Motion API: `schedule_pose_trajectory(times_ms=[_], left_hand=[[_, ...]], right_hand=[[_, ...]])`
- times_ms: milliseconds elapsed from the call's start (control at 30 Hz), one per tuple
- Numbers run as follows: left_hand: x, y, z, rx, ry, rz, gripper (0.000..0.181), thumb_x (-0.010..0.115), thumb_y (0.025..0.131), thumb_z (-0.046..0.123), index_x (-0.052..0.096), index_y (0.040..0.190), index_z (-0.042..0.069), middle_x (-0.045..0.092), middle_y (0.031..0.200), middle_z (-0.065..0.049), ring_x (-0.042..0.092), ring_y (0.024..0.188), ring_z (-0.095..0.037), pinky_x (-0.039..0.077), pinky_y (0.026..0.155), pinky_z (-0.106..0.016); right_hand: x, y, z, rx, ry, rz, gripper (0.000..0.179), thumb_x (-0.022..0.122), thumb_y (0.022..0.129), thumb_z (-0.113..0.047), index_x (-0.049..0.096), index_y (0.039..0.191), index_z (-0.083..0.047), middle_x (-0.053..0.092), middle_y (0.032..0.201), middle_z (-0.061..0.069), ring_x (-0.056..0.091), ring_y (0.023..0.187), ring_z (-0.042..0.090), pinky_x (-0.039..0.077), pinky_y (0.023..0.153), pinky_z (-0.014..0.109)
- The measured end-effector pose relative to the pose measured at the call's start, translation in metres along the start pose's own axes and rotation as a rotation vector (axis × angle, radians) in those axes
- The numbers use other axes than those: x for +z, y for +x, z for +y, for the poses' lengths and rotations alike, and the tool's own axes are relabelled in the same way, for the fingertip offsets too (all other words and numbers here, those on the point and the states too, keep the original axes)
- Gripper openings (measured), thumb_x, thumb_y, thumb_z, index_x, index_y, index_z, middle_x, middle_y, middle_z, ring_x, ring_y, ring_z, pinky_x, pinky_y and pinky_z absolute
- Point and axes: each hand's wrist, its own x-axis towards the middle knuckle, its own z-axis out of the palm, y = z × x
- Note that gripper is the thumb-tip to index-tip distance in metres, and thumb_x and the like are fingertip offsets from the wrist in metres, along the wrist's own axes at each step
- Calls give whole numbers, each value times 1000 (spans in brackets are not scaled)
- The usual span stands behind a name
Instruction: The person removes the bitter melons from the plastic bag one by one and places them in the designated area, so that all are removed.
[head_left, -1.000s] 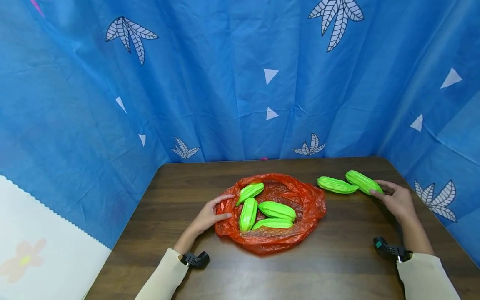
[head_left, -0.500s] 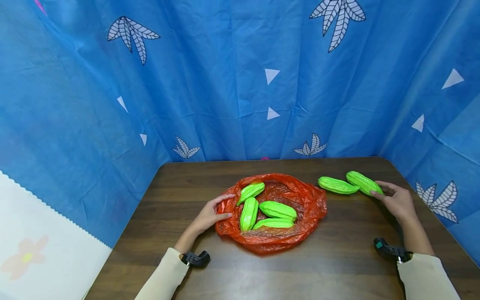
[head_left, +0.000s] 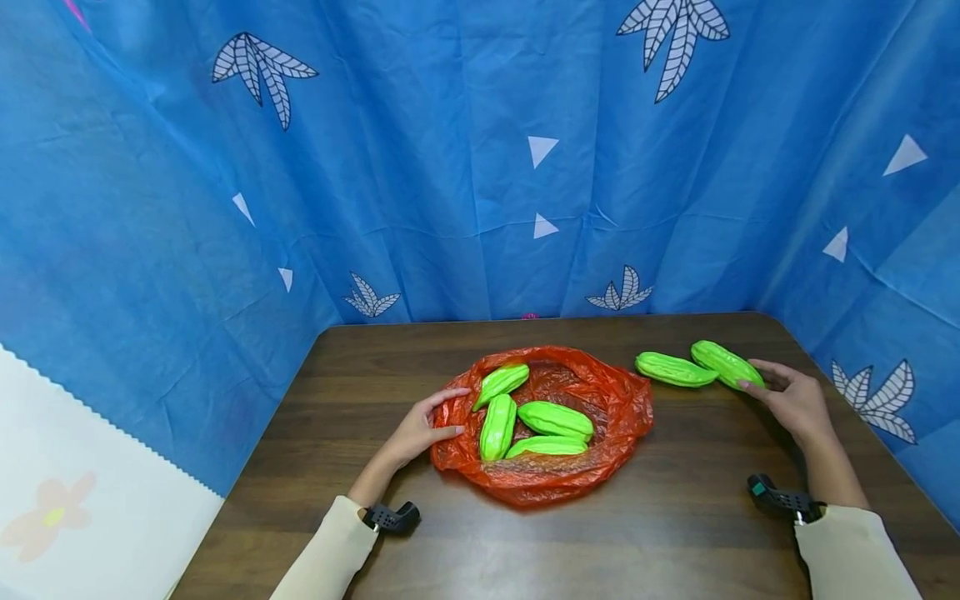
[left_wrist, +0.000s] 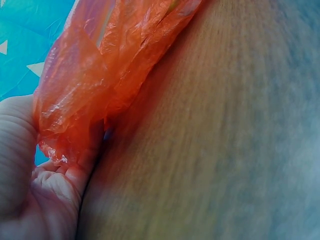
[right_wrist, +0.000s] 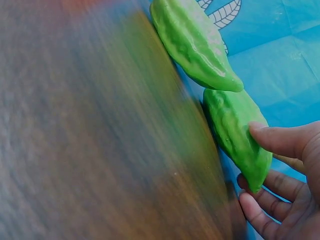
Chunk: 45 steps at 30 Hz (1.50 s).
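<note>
A red plastic bag (head_left: 540, 492) lies with its mouth spread wide at mid-table in the head view. Several bright green bitter melons (head_left: 555, 420) are inside it. My left hand (head_left: 414, 429) grips the bag's left rim; in the left wrist view the thin film (left_wrist: 75, 100) passes between thumb and fingers. At the back right, my right hand (head_left: 798, 404) holds the near end of one bitter melon (head_left: 723, 363), thumb on top and fingers curled at its far side. A second loose bitter melon (head_left: 675, 370) lies against its left, between it and the bag.
The dark wooden table (head_left: 600, 550) ends at a blue curtain (head_left: 495, 167) with leaf prints along the back and sides. A white cloth part (head_left: 90, 492) hangs at the left. Black wrist cameras (head_left: 393, 518) sit on both forearms.
</note>
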Motion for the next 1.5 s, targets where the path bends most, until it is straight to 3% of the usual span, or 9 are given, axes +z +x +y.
schedule_pose_trajectory(times_ms=[167,300,367,600,867,1067,1200,1400,1500], left_hand=[[1,-1,2,-3,-3,0,61,73,92,3,52,148,14,49,147,-18,66,110,-29,60,84,-38],[1,-1,3,5,-2,-5,62,74,92,4,52,149,14,50,146,-18,66,111,-27,59,86,-37],[2,0,3,10,-5,-8,62,74,92,4,51,149,14,50,146,-18,66,111,-27,59,86,-37],[1,0,3,14,-16,-15,62,73,93,4,50,150,13,51,145,-19,68,107,-24,60,85,-37],[1,0,2,17,-10,-17,62,72,93,3,51,150,14,48,147,-18,66,111,-28,59,86,-38],[1,0,2,15,-16,-17,61,72,93,4,51,149,15,49,147,-17,66,111,-29,59,85,-38],[1,0,2,11,-22,-19,61,72,93,3,51,150,15,49,147,-18,67,110,-28,59,85,-39],[1,-1,3,12,-14,-10,62,73,93,3,51,149,15,50,146,-19,67,109,-27,60,85,-39],[1,-1,2,10,-13,-10,62,72,93,3,51,149,15,50,146,-19,68,108,-27,60,84,-39]], right_hand=[[0,0,0,-15,2,6,64,65,100,-32,48,144,10,47,139,41,52,117,52,42,59,6],[0,-1,2,-30,17,16,65,66,99,-32,48,144,10,50,137,39,56,99,15,44,62,6],[-1,0,3,-32,21,18,65,66,99,-33,48,145,10,50,137,39,51,96,7,44,63,6],[-1,-1,2,-7,27,21,66,63,100,-36,46,146,9,48,140,40,49,120,51,42,61,6],[-4,-3,-2,7,17,54,65,62,100,-38,49,144,9,49,139,38,48,121,52,42,60,7],[-11,-4,-13,19,-23,81,61,60,101,-40,53,142,5,54,138,32,56,100,21,47,56,14],[-14,-5,-25,18,-46,97,61,58,102,-39,52,143,5,54,138,32,56,111,39,45,62,21],[-16,-5,-43,4,-54,113,62,57,103,-39,49,146,5,51,140,34,48,126,53,47,88,60],[-16,-6,-51,-26,-50,138,60,59,102,-39,53,144,3,55,137,33,52,123,48,50,82,42]])
